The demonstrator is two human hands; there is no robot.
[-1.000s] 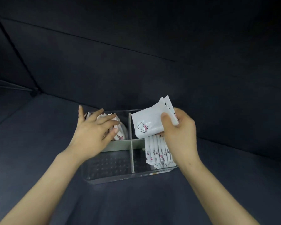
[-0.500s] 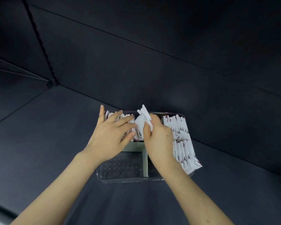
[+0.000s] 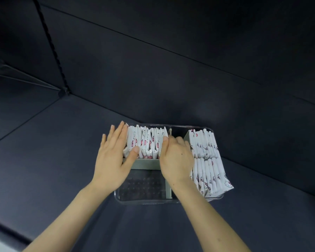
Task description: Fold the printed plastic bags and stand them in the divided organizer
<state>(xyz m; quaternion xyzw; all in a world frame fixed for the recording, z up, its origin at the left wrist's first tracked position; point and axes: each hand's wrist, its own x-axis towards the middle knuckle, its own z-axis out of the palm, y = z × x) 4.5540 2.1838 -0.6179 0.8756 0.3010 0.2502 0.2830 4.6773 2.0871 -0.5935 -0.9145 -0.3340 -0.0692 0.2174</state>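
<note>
Btwn L hand [image 3: 115, 157] & R hand [image 3: 176, 159], in the far-left compartment of the clear organizer [image 3: 144, 201], a row of folded bags [image 3: 147, 142] stands upright. L hand is released, flat vs the row's left end, thumb on its front; R hand sits at the right end, fingers bent down out of sight, so can't tell if it grips. Right of R hand, more bags [image 3: 207, 160] fill both right compartments.

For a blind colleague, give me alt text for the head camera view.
Two bare hands bracket a row of folded printed bags standing in the far-left compartment of a clear divided organizer: the left hand flat against its left end, the right hand at its right end. More folded bags fill the right side.
</note>
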